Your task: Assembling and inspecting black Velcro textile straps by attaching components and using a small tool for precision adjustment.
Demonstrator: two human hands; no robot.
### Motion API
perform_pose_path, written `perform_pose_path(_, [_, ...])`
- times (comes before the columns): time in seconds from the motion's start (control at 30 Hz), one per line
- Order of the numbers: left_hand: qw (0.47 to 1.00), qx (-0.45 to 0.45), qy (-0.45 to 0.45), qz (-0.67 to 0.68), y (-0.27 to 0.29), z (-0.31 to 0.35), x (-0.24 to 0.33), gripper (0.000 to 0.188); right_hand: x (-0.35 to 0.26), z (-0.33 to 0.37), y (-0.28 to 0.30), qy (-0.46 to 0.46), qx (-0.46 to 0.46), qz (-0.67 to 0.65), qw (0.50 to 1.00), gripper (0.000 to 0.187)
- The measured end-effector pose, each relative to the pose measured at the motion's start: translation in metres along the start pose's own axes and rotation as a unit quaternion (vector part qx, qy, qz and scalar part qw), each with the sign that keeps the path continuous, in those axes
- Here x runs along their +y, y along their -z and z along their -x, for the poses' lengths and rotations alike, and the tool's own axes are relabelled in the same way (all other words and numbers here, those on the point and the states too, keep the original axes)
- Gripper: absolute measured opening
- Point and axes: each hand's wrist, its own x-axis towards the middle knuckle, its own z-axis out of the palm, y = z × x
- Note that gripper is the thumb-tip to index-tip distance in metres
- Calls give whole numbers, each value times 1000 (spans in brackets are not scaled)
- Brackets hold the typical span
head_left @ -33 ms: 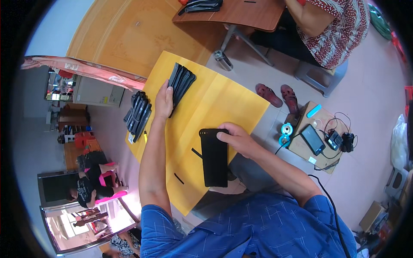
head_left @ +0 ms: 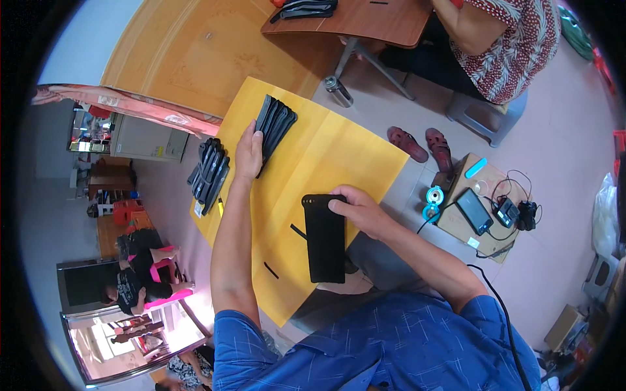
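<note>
On the yellow table [head_left: 345, 146], a fanned stack of black flat pieces [head_left: 282, 124] lies toward the far edge. My left hand [head_left: 248, 155] is at the near left side of that stack, its thumb against the edge and fingers closed on it, partly hidden. In my right hand [head_left: 360, 210] is a flat black rectangular piece [head_left: 325, 244], pinched at its far right corner with the thumb on top. Small holes run along the piece's far end. It hangs over the table's near edge. A bundle of dark pieces [head_left: 210, 173] sits left of my left forearm.
Two thin black strips, one a loose strip [head_left: 271, 271], and a yellow marker [head_left: 220, 207] lie on the table. A metal flask [head_left: 338, 91] stands on the floor beyond. To the right, a low box [head_left: 450, 225] bears a phone and cables. Another person sits on a grey stool [head_left: 489, 120].
</note>
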Motion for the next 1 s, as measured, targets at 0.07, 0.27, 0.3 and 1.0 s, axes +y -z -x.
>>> perform_pose_path(0.07, [1000,-6,5,-6,-1,-1,5,57,-5,2,0,-7,1,-1,1000,16])
perform_pose_path(0.27, [998,-31,14,-52,-3,0,12,68,-1,1,4,-1,0,10,1000,16])
perform_pose_path(0.3, [998,-30,5,-54,-2,0,9,71,-1,1,3,-3,-5,9,1000,16])
perform_pose_path(1.0, [996,-36,10,-79,-4,-3,-1,75,3,0,0,11,16,10,1000,23])
